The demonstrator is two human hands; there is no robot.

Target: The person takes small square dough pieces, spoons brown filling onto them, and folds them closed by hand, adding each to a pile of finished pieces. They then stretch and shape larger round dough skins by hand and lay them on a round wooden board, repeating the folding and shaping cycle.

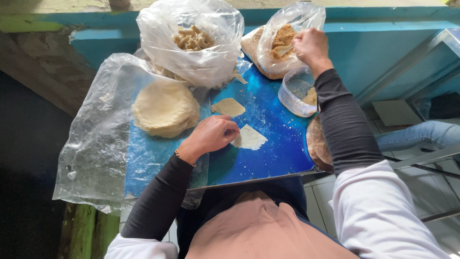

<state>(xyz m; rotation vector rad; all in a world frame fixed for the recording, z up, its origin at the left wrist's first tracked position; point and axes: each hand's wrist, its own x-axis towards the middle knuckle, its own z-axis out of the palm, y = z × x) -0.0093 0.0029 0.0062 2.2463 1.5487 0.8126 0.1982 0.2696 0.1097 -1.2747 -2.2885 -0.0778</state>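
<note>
My left hand [211, 135] rests on the blue board [278, 144], its fingertips pinching the edge of a pale square dough wrapper [250, 138]. A second square wrapper [228, 107] lies just behind it. My right hand [311, 45] reaches into a clear plastic bag of brown crumbly filling [282, 36], gripping a pale spoon [283, 49] inside it. A stack of round dough sheets [165, 108] sits on the board's left side.
A clear bag of folded pieces [193, 38] stands at the back. A clear plastic tub [298, 91] sits under my right forearm. A loose plastic sheet [93, 139] hangs off the left. A teal wall [383, 48] runs behind; another person's jeans-clad leg [426, 134] is at right.
</note>
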